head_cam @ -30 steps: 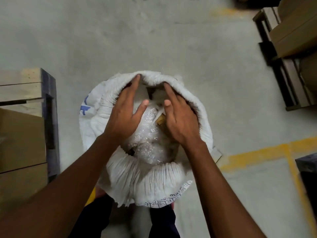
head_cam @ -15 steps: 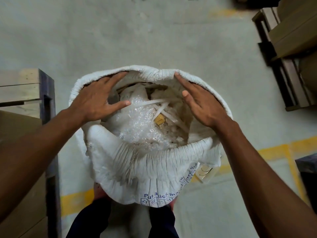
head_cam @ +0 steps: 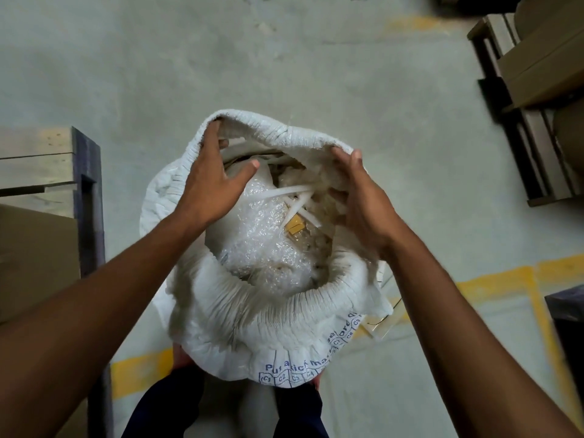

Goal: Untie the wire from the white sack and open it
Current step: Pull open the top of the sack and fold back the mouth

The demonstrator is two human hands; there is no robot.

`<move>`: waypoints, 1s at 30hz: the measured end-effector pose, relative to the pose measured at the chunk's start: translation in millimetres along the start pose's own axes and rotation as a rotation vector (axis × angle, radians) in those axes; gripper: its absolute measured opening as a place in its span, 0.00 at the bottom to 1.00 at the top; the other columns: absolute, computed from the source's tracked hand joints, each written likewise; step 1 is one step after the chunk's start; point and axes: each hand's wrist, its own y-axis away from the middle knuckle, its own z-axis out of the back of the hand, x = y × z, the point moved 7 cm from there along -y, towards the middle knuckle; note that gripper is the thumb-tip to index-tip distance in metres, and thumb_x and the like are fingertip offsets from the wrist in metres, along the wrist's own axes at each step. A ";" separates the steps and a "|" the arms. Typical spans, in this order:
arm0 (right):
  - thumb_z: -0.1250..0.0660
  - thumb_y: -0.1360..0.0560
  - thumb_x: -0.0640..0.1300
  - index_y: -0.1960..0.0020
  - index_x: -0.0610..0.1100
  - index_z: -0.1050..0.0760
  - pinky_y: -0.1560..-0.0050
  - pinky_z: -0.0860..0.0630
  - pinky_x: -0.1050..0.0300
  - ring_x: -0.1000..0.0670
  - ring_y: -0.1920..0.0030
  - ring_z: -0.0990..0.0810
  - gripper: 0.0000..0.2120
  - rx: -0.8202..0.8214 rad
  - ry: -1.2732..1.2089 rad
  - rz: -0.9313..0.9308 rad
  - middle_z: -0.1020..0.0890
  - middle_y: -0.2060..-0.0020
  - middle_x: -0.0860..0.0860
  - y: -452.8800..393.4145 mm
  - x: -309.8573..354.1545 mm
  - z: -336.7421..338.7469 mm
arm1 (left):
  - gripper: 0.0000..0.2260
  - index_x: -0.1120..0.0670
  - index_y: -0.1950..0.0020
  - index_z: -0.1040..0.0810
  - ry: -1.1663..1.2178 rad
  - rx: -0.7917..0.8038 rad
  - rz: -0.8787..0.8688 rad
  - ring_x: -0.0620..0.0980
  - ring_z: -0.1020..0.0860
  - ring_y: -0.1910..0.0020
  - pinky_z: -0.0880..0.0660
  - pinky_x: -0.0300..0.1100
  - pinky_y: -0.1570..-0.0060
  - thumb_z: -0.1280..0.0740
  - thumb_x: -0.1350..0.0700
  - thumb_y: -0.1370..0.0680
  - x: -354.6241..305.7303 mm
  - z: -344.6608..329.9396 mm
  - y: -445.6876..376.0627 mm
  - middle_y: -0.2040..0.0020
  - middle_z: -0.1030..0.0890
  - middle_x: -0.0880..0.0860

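The white sack (head_cam: 284,336) stands on the floor between my legs, its mouth wide and its rim rolled down. Inside lie bubble wrap (head_cam: 262,245), white plastic strips (head_cam: 294,192) and a small yellow-brown piece (head_cam: 295,227). My left hand (head_cam: 211,181) reaches to the far left rim, its fingers hooked over the edge and its thumb spread inside. My right hand (head_cam: 363,203), slightly blurred, holds the right rim with fingers on top. No wire is around the mouth. A thin dark strand (head_cam: 384,317) lies beside the sack on the right.
A wooden pallet stack with a dark post (head_cam: 88,191) stands close on the left. Cardboard boxes on a pallet (head_cam: 543,67) fill the upper right. A yellow floor line (head_cam: 493,282) runs behind the sack, and a dark object (head_cam: 568,317) sits at the right edge.
The sack's mouth has been spread wider. My left hand moved from the left rim up to the far left rim. My right hand slid down the right rim.
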 end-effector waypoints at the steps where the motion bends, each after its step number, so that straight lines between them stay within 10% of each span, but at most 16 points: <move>1: 0.52 0.16 0.68 0.23 0.64 0.31 0.31 0.24 0.42 0.53 0.37 0.20 0.26 -0.039 -0.094 -0.041 0.22 0.34 0.64 4.2 -3.5 -2.2 | 0.38 0.46 0.15 0.46 0.101 0.003 0.056 0.49 0.28 0.26 0.30 0.46 0.29 0.28 0.46 0.20 4.0 -2.8 1.2 0.22 0.30 0.51; 8: 0.54 0.11 0.55 0.15 0.52 0.44 0.25 0.49 0.75 0.67 0.22 0.44 0.25 -0.180 0.436 0.269 0.40 0.17 0.59 26.1 -16.5 -4.8 | 0.30 0.51 0.19 0.34 -0.211 -0.063 -0.152 0.54 0.25 0.27 0.29 0.53 0.27 0.29 0.48 0.20 12.9 0.2 16.5 0.25 0.24 0.53; 12: 0.52 0.12 0.55 0.15 0.50 0.46 0.25 0.51 0.74 0.65 0.21 0.45 0.27 -0.143 0.620 0.333 0.40 0.16 0.56 28.8 -30.9 3.0 | 0.21 0.45 0.35 0.17 -0.630 0.157 -0.300 0.54 0.15 0.55 0.22 0.51 0.49 0.40 0.37 0.21 28.5 -9.9 39.7 0.54 0.13 0.48; 18: 0.53 0.14 0.62 0.15 0.60 0.60 0.18 0.41 0.41 0.44 0.18 0.38 0.31 0.180 0.849 0.249 0.32 0.19 0.51 43.4 -55.2 -15.2 | 0.27 0.43 0.46 0.14 -0.671 0.427 -0.587 0.44 0.15 0.56 0.33 0.51 0.41 0.49 0.31 0.18 54.6 -28.1 83.4 0.57 0.12 0.42; 21: 0.60 0.17 0.68 0.19 0.58 0.36 0.17 0.56 0.40 0.53 0.27 0.25 0.32 0.507 1.156 0.253 0.12 0.45 0.51 57.1 -69.9 -21.8 | 0.26 0.45 0.57 0.17 -0.543 0.684 -0.677 0.42 0.18 0.58 0.31 0.50 0.35 0.47 0.34 0.15 62.2 -29.7 104.2 0.62 0.15 0.42; 23: 0.61 0.19 0.72 0.42 0.52 0.18 0.19 0.65 0.44 0.58 0.38 0.20 0.38 0.677 1.296 0.254 0.14 0.57 0.52 66.6 -79.8 -22.4 | 0.32 0.48 0.62 0.20 -0.583 0.886 -0.510 0.44 0.19 0.59 0.28 0.48 0.39 0.51 0.29 0.17 75.8 -30.4 108.7 0.64 0.17 0.45; 25: 0.58 0.20 0.73 0.58 0.46 0.18 0.19 0.66 0.46 0.58 0.45 0.17 0.40 0.746 1.329 0.244 0.16 0.63 0.51 71.7 -89.1 -19.4 | 0.34 0.48 0.65 0.20 -0.546 1.002 -0.329 0.44 0.19 0.62 0.23 0.47 0.50 0.50 0.25 0.20 82.4 -26.4 110.4 0.66 0.18 0.44; 30: 0.60 0.21 0.75 0.59 0.41 0.15 0.18 0.65 0.52 0.59 0.43 0.18 0.47 0.883 1.348 0.147 0.14 0.63 0.48 88.3 -96.2 -21.1 | 0.33 0.50 0.69 0.19 -0.553 1.148 -0.152 0.40 0.20 0.66 0.30 0.30 0.59 0.46 0.27 0.23 72.5 -31.1 130.2 0.69 0.18 0.44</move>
